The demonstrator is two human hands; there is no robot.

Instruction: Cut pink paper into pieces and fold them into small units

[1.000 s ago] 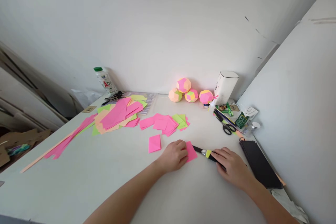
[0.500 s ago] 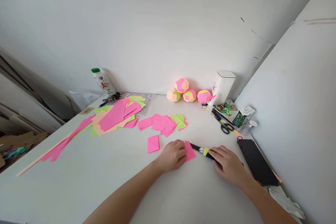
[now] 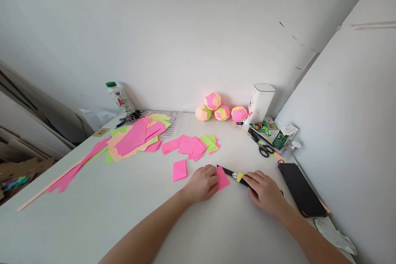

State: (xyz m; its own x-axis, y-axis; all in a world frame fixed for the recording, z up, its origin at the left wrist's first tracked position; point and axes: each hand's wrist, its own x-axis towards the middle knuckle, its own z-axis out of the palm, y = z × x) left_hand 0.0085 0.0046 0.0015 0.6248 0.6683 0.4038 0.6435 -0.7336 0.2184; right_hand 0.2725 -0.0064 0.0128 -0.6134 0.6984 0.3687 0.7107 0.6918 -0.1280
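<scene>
My left hand point(image 3: 202, 183) is closed on a small piece of folded pink paper point(image 3: 223, 178), pressing it against the white table. Its right part shows beyond my fingers. From the other side, my right hand point(image 3: 267, 194) grips a utility knife point(image 3: 240, 177) with a black handle and a yellow-green collar. The dark blade points left, and its tip lies at the upper edge of the pink paper. Whether the blade is inside the fold, I cannot tell. Left of my left hand lies another folded pink piece point(image 3: 180, 170).
Behind my hands are small pink pieces point(image 3: 187, 147) and green squares point(image 3: 209, 143). Larger coloured sheets point(image 3: 131, 140) lie left. Paper balls point(image 3: 213, 101) and a white container point(image 3: 261, 101) stand by the wall. Scissors point(image 3: 265, 150) and a black phone point(image 3: 301, 189) lie right.
The knife in my right hand has moved slightly left, so its blade tip now reaches across the top edge of the pink paper. My left hand stays on the paper. The view has shifted a little.
</scene>
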